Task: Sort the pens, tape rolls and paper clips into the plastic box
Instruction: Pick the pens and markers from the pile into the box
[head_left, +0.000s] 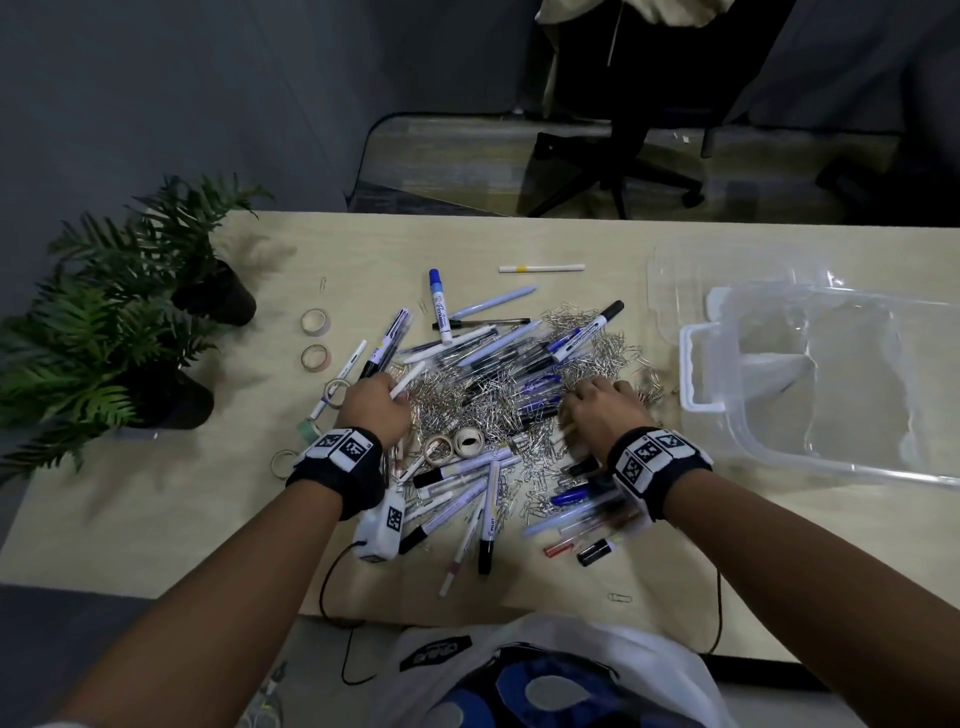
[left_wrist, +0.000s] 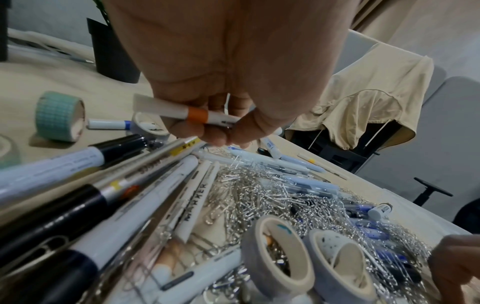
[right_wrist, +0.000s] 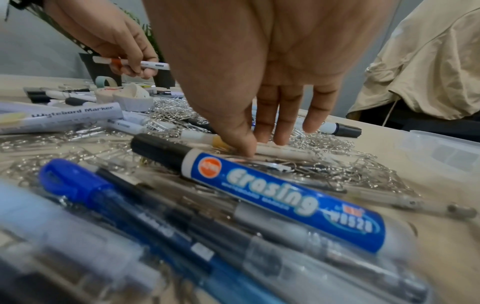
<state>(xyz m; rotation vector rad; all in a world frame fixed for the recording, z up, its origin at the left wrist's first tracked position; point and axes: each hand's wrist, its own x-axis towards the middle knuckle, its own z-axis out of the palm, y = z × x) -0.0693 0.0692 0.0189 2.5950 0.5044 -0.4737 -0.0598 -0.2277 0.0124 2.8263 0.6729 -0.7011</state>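
A heap of pens (head_left: 483, 364), silver paper clips (head_left: 467, 410) and tape rolls (head_left: 454, 447) covers the middle of the table. My left hand (head_left: 376, 408) hovers over the heap's left side and pinches a white pen with an orange band (left_wrist: 182, 113) (right_wrist: 130, 62). My right hand (head_left: 602, 410) reaches down onto the heap's right side with straight fingers (right_wrist: 280, 119); its thumb and fingertips touch the clips and a pale pen (right_wrist: 283, 152). The clear plastic box (head_left: 831, 379) stands empty at the right.
The box's clear lid (head_left: 691, 265) lies behind it. Two potted plants (head_left: 140, 322) stand at the table's left edge. Loose tape rolls (head_left: 315, 338) lie left of the heap. A chair with a beige jacket (left_wrist: 363, 98) stands beyond the table.
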